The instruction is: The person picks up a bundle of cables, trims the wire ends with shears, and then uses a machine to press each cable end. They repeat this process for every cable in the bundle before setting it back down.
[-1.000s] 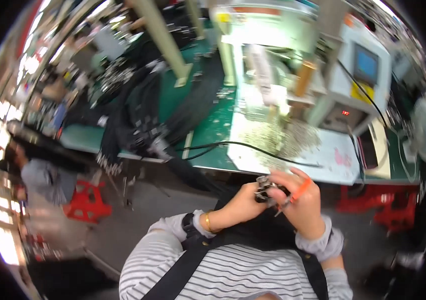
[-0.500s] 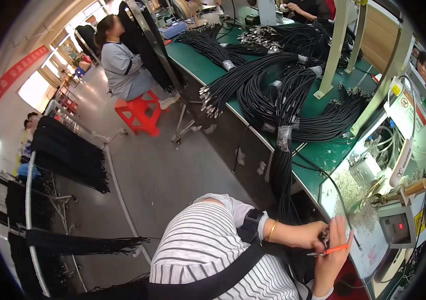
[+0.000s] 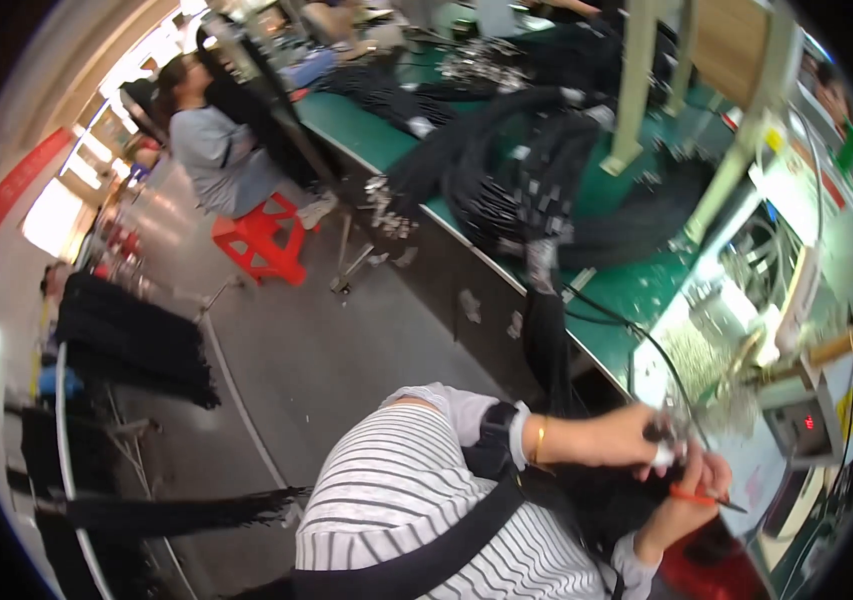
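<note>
My left hand [image 3: 634,436], with a gold bangle at its wrist, is closed around the end of a bundle of black cables [image 3: 662,432]. The bundle's end is blurred, and a whitish patch shows beside the fingers. Just to the right and slightly lower, my right hand [image 3: 684,508] has its fingers curled in toward that end. It holds small orange-handled scissors [image 3: 694,494], whose dark pointed blade sticks out to the right. Whether the right fingertips also pinch the bundle cannot be made out.
Coiled black cable bundles [image 3: 491,190] cover the green bench [image 3: 601,340]. A lit work area with a heap of small pale pieces [image 3: 691,360] and a grey machine with a display [image 3: 798,425] stands at right. Black cables hang from racks [image 3: 131,325] at left. A person sits on a red stool [image 3: 264,240].
My right hand has gone from flat, upright fingers to curled ones by the bundle's end. The scissors' blade has swung from left to right. My left hand has risen slightly; the view has shifted.
</note>
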Available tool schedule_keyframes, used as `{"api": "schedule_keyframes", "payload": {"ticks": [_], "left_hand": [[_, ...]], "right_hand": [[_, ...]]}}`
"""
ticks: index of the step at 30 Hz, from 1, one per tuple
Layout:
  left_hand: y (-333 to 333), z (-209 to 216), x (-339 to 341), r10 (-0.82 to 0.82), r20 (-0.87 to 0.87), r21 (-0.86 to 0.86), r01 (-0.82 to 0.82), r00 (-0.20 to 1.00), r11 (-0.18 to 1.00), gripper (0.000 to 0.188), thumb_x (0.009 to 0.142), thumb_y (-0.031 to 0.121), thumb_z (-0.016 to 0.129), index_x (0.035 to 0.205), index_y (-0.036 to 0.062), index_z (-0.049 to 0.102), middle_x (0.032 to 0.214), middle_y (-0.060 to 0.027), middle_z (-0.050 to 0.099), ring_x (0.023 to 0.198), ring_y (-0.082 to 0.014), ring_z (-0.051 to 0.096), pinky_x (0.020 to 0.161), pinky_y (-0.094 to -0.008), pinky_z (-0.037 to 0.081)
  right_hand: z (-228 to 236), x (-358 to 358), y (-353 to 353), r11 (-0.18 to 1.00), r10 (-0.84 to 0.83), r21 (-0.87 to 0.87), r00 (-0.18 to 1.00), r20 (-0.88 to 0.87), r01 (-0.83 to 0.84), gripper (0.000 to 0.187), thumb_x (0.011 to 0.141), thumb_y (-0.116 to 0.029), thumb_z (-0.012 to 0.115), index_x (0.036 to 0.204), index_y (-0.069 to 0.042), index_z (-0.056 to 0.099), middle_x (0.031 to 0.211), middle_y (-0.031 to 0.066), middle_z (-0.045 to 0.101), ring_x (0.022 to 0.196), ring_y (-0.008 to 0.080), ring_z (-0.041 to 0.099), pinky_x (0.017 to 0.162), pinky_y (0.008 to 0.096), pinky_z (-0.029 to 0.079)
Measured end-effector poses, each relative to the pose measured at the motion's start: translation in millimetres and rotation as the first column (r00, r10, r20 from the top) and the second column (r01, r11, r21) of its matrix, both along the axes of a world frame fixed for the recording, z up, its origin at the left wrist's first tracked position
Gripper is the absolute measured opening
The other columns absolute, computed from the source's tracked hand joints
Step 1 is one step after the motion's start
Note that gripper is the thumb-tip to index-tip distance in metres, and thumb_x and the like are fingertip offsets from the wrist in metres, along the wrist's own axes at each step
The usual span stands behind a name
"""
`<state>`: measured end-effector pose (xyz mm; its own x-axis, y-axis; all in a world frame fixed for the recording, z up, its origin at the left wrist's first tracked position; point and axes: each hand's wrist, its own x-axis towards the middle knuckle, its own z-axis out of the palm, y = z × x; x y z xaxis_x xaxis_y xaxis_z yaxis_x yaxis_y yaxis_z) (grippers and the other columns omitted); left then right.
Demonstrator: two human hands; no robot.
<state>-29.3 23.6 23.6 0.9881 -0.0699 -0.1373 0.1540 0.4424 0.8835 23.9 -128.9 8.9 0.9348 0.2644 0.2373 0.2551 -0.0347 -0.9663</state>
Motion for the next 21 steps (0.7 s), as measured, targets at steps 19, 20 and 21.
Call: {"api": "schedule_keyframes", "payload": {"ticks": [19,20,21], "left_hand": [[4.0,7.8,10.8,0.288,0.045,0.187,-0.292,0.956,0.938,0.017,0.073,-0.005,0.058,0.090,-0.0019,0.057,0.079,-0.0050,0.059,0.064,-0.0107,0.054,0.054,-0.0238,0.045],[3.6,6.4,11.4,0.287,0.087,0.221,-0.299,0.954,0.928,0.017,0.073,-0.006,0.058,0.090,-0.0020,0.057,0.079,-0.0047,0.058,0.063,-0.0103,0.054,0.053,-0.0233,0.044],[3.3,5.1,12.0,0.283,0.129,0.255,-0.308,0.950,0.917,0.018,0.073,-0.007,0.058,0.090,-0.0021,0.058,0.079,-0.0045,0.058,0.062,-0.0099,0.053,0.051,-0.0228,0.043]], "right_hand": [[18.9,5.5,14.7,0.988,-0.032,-0.123,0.896,0.442,0.096,0.018,0.069,0.001,0.065,0.086,-0.003,0.059,0.089,0.0100,0.064,0.077,0.0207,0.064,0.066,0.0301,0.049],[18.6,5.0,14.8,0.995,-0.015,-0.086,0.919,0.393,0.053,0.018,0.070,0.004,0.063,0.087,-0.001,0.058,0.088,0.0116,0.064,0.077,0.0217,0.064,0.067,0.0284,0.049],[17.6,4.5,14.8,0.999,0.004,-0.045,0.939,0.344,0.012,0.017,0.072,0.006,0.062,0.088,0.001,0.057,0.087,0.0132,0.064,0.076,0.0226,0.064,0.068,0.0268,0.050]]}}
